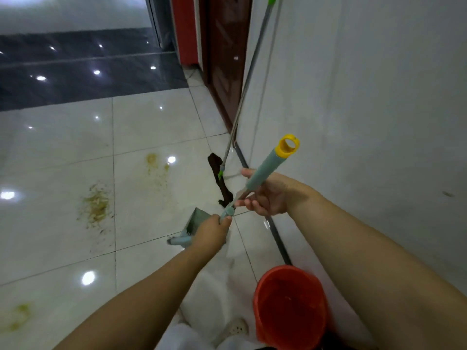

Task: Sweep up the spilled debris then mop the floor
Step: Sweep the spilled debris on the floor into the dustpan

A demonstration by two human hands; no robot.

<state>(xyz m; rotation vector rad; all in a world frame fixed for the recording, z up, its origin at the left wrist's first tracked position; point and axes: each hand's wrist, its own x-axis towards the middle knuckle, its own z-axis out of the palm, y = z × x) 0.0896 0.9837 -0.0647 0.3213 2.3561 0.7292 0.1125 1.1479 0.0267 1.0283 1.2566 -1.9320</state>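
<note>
My right hand (265,195) grips a long handle with a grey-green sleeve and yellow ring cap (267,165). My left hand (211,232) pinches a small grey-green handle tip (227,212) just below it. Under my left hand stands a grey dustpan (193,221) with a comb edge. A mop (237,117) with a silver pole and green fittings leans on the white wall, its dark cloth head (219,178) on the floor. Brownish-yellow debris lies on the white tiles in patches: one at the left middle (96,205), one further back (154,165), one at the lower left (19,317).
A red bucket (267,332) stands by the wall at the lower right, beside my white shoe (233,328). The white wall (353,109) runs along the right with a dark skirting strip. A dark brown door and red frame stand ahead. Dark glossy tiles lie at the back left.
</note>
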